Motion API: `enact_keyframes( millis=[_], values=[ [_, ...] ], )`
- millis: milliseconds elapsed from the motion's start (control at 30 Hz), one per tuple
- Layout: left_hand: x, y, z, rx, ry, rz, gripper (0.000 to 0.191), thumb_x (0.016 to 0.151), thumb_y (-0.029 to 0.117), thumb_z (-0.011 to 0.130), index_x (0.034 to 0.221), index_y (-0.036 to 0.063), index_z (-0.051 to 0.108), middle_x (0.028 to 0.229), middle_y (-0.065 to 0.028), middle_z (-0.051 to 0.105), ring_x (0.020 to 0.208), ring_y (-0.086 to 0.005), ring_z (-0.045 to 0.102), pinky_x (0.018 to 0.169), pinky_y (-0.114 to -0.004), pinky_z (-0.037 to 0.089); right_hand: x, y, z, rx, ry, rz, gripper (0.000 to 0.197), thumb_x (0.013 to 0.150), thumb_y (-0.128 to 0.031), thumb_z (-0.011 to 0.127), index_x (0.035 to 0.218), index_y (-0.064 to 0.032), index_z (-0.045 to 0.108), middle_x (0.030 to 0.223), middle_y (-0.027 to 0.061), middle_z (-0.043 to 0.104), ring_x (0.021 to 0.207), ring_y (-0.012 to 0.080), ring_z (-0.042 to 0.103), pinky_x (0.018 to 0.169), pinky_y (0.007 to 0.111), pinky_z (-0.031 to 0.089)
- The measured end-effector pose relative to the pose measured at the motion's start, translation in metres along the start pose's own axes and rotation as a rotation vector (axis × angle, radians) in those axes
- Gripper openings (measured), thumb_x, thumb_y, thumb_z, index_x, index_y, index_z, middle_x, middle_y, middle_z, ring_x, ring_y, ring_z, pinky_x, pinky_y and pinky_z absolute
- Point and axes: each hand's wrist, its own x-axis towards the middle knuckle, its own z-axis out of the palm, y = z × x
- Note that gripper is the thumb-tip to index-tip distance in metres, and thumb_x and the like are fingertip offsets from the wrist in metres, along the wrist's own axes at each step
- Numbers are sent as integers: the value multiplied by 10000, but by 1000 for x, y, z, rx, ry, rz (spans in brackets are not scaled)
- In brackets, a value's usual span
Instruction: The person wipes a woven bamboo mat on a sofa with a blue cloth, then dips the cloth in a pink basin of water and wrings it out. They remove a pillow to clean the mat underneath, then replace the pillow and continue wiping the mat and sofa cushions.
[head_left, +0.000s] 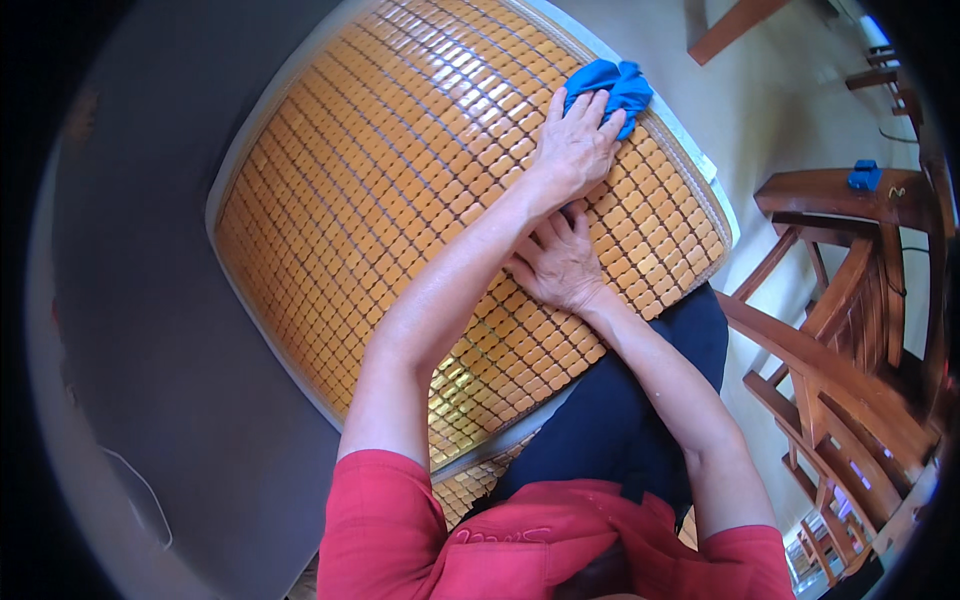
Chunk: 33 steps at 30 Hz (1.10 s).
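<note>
A mat of small tan tiles (360, 195), probably bamboo, with a braided edge, covers a wide flat surface in front of me. At its upper right edge my left hand (581, 142) presses its fingers on a crumpled blue cloth (619, 94). My left forearm crosses above my right hand (559, 259), which lies palm down on the tiles with its fingers apart. The tips of some right fingers are partly hidden beneath the left wrist. I see nothing held in the right hand.
Dark trousers (600, 427) border the mat's lower right edge. Wooden chairs (840, 315) crowd the right side, with a small blue object (865, 175) on a wooden part. A large dark grey surface (202, 360) lies left, with a white cord (146, 484) beyond. More tiled matting (469, 487) shows below.
</note>
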Motion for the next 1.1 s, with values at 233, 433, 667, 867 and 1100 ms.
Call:
enact_keyframes(
  millis=[233,433,667,867,1100],
  values=[
    [-27,-125,-57,379,-127,-353,169,755,78,526,894,-11,560,932,-164,548,907,-304,517,810,-418,389,5,-4,-8,6,14,-20,347,801,-350,593,1100,-177,567,1255,108,445,1214,253,391,1035,453,226],
    [-145,-270,-162,635,-159,-791,301,866,230,481,952,-17,629,929,-208,614,934,-359,547,763,-412,459,2,-4,-5,12,-11,-29,362,817,-361,571,1136,-191,553,1286,105,424,1215,257,385,1025,468,223],
    [-212,-233,-222,688,-411,-728,215,839,90,464,857,-62,615,843,-227,594,863,-386,537,763,-418,436,-4,3,-5,-5,48,-46,351,807,-339,582,1125,-194,553,1282,102,427,1213,268,386,1012,474,241],
    [-269,-139,-260,547,-535,-351,110,693,-20,502,753,-58,585,801,-212,569,803,-360,518,718,-441,420,0,-7,-2,-11,103,-71,307,822,-344,570,1090,-195,564,1252,90,437,1202,253,384,1017,463,245],
    [-231,54,-197,203,-382,-547,370,729,136,551,1071,9,489,1085,-184,446,1015,-359,434,824,-493,383,-1,-3,-3,17,180,-86,295,797,-309,608,1067,-196,575,1235,78,432,1192,241,388,1006,471,246]
  ],
)
